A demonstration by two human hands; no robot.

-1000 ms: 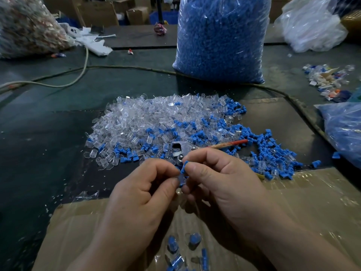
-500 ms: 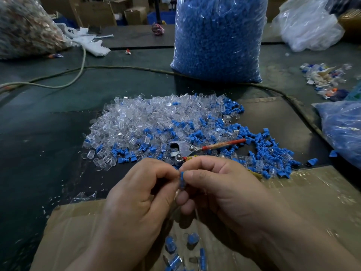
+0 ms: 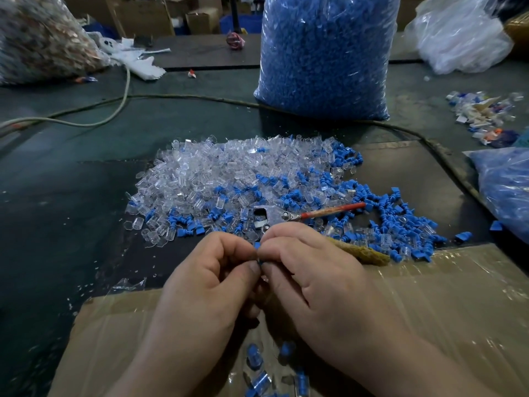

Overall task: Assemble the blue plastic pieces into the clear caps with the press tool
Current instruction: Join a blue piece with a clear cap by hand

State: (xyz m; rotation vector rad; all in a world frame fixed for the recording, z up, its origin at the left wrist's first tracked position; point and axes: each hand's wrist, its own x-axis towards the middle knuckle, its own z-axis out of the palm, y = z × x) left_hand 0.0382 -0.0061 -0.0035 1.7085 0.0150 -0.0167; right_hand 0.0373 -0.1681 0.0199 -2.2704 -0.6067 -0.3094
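My left hand and my right hand meet over the near edge of the pile, and between their fingertips they pinch one small blue piece; any clear cap around it is hidden by the fingers. Behind them lies a heap of clear caps mixed with loose blue pieces. The press tool, a metal head with a red handle, rests on the pile just beyond my fingers. Several assembled caps lie on the cardboard under my wrists.
A tall bag of blue pieces stands behind the pile. Another blue bag sits at the right edge, a clear bag far right, a mixed bag far left. A cable crosses the green table. Taped cardboard covers the near side.
Both hands have stayed together at the pile's edge. The blue piece has sunk deeper between the fingertips, so less of it shows now.
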